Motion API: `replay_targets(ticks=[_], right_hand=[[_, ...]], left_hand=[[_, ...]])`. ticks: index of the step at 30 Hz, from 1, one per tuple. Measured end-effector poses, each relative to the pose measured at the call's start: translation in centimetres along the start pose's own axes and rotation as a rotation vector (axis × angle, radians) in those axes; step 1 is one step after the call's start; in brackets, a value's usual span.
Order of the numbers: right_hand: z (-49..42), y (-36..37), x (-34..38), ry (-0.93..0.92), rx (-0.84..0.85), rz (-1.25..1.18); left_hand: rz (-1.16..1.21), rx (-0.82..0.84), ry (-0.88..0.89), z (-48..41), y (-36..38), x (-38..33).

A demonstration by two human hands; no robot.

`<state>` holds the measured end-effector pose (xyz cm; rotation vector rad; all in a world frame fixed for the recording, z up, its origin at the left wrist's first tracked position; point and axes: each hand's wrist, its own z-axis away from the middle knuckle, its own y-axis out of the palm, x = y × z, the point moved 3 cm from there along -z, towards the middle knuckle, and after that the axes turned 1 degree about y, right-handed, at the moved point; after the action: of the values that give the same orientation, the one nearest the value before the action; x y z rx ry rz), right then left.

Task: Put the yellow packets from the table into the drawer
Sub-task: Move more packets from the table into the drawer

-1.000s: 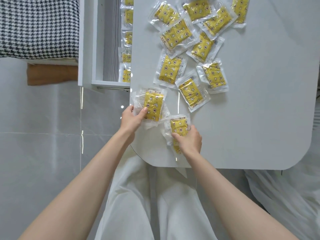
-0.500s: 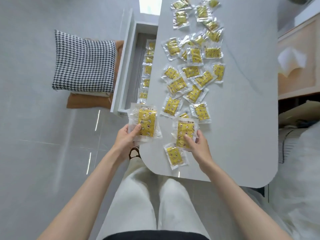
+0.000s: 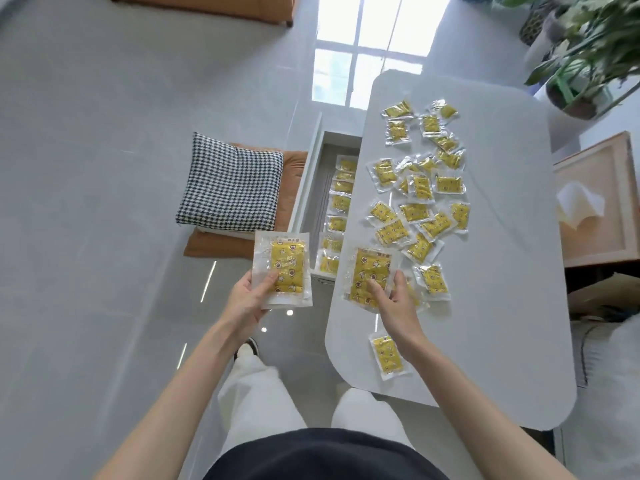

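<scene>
The counter point(image 3: 502, 271) shows end to end now, the view having pulled back and up, with loose packets point(image 3: 415, 213) scattered across its far half. The drawer point(image 3: 311, 188) stands open off its left side, a row of packets point(image 3: 341, 202) lying inside as before. The left hand point(image 3: 247, 299) grips a packet point(image 3: 285, 265), which has swung off the counter's corner and now sits over the floor, just beside the drawer's near end. The right hand point(image 3: 398, 306) pinches a second packet point(image 3: 370, 271) above the counter's left edge. A lone packet point(image 3: 388, 355) stays flat near the front edge.
</scene>
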<state>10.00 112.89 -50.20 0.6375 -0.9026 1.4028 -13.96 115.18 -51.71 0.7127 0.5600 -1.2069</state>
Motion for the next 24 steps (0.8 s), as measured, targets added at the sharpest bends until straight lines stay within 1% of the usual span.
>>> replay_targets(ticks=[4,9,13,19,24], right_hand=[[-0.6,5.9,1.6,0.020,-0.040,-0.038],[-1.4,13.8,3.5,0.043,-0.163,-0.131],[-2.5,18.8,5.2,0.049,-0.243,-0.119],[-5.5,21.3,6.5,0.084,-0.349,-0.156],[-9.3,21.4,6.1,0.205,-0.471,-0.224]], left_hand=[[-0.037,0.035,0.012,-1.8,-5.0,-4.1],[-0.143,0.129,0.032,-4.1,-11.0,-10.4],[-0.182,0.167,0.034,-6.2,-14.6,-14.3],[-0.234,0.185,0.024,-9.9,-15.5,-17.9],[-0.328,0.254,0.022,-14.3,-13.9,-20.4]])
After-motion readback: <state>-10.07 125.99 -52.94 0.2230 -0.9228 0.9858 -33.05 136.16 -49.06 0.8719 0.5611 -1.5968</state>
